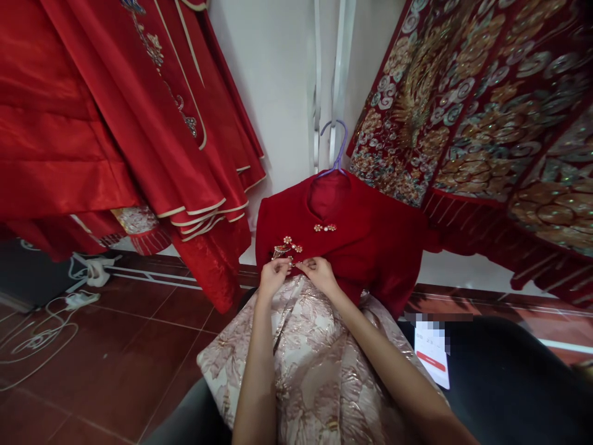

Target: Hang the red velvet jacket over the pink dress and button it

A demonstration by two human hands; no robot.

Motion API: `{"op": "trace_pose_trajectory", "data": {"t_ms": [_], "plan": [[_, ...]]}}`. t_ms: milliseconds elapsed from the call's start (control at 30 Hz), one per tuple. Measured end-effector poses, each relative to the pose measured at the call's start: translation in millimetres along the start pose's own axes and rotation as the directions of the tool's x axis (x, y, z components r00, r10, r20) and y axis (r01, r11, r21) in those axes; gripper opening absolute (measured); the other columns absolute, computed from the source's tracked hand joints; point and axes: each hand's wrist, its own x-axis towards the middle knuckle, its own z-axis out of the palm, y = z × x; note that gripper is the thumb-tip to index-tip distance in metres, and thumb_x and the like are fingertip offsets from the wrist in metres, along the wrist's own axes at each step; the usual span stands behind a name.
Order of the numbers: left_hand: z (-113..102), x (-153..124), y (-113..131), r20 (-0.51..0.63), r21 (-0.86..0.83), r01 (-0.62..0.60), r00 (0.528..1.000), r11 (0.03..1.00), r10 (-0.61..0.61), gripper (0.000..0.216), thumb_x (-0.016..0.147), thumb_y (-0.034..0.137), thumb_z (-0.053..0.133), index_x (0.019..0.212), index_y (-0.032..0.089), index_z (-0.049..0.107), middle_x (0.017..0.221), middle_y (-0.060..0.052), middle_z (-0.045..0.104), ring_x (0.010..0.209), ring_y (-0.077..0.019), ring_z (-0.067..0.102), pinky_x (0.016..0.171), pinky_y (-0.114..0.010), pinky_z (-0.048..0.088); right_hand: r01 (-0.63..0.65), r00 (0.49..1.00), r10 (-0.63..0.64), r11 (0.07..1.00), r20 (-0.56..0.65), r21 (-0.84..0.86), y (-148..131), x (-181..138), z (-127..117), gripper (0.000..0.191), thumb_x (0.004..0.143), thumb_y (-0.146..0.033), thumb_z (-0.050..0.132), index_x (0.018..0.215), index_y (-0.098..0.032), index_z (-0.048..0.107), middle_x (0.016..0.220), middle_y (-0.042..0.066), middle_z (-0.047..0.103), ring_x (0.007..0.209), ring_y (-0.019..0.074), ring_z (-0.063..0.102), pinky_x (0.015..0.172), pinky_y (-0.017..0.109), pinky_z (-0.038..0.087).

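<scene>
A dark red jacket (370, 241) hangs on a purple hanger (337, 148) over a pale pink and gold brocade skirt (315, 371). Two ornate clasps sit on its front: one near the collar (325, 228) and a lower one (288, 247). My left hand (273, 275) and my right hand (319, 273) meet at the jacket's front edge just below the lower clasp. Both have their fingers pinched on the fastening there; what lies between the fingertips is too small to make out.
Red satin robes (115, 123) hang at the left. An embroidered red and gold garment (486, 111) hangs at the right. White cables and a plug (78, 300) lie on the red tiled floor. A white tag (430, 355) hangs beside a black chair (509, 383).
</scene>
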Motion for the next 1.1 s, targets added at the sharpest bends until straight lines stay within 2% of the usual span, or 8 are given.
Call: {"op": "trace_pose_trajectory", "data": {"t_ms": [200,567,733,1100], "plan": [[1.3,-3.6,6.2,0.008,0.056,-0.032,0.999,0.998,0.031,0.022,0.061,0.015,0.077,0.082,0.009,0.070,0.079,-0.009,0.074,0.071,-0.0157,0.068,0.077,-0.031,0.056,0.004,1.000,-0.004,1.000,-0.011,0.008,-0.7,-0.2,1.4,0.020,0.068,-0.035,0.069,0.067,-0.016,0.062,0.073,0.009,0.071,0.065,0.0184,0.066,0.065,0.029,0.053],[1.4,-4.8,7.4,0.034,0.053,-0.018,0.999,0.998,0.016,0.022,0.063,0.015,0.076,0.084,0.009,0.070,0.083,-0.010,0.074,0.076,-0.0175,0.070,0.081,-0.032,0.055,0.019,1.000,-0.020,0.998,0.012,0.058,-1.6,-4.2,-1.7,0.028,0.070,-0.041,0.068,0.073,-0.013,0.067,0.078,0.011,0.073,0.069,0.0192,0.068,0.067,0.029,0.054],[2.5,-3.9,6.1,-0.007,0.066,-0.022,1.000,0.998,0.022,0.019,0.063,0.016,0.076,0.081,0.010,0.071,0.086,-0.011,0.074,0.075,-0.0176,0.070,0.079,-0.031,0.055,0.021,0.999,-0.021,1.000,-0.024,0.008,0.6,-2.8,3.5,0.021,0.071,-0.035,0.067,0.068,-0.015,0.063,0.073,0.010,0.071,0.065,0.0186,0.067,0.064,0.029,0.053],[-0.6,-4.8,2.4,-0.005,0.118,-0.058,0.998,0.991,0.059,0.013,0.065,0.018,0.073,0.076,0.011,0.072,0.079,-0.009,0.074,0.072,-0.0170,0.069,0.076,-0.030,0.055,0.091,0.995,-0.094,0.992,-0.032,-0.088,-3.3,-6.6,4.5,0.014,0.075,-0.029,0.063,0.071,-0.017,0.058,0.077,0.010,0.068,0.068,0.0196,0.065,0.067,0.031,0.053]]}}
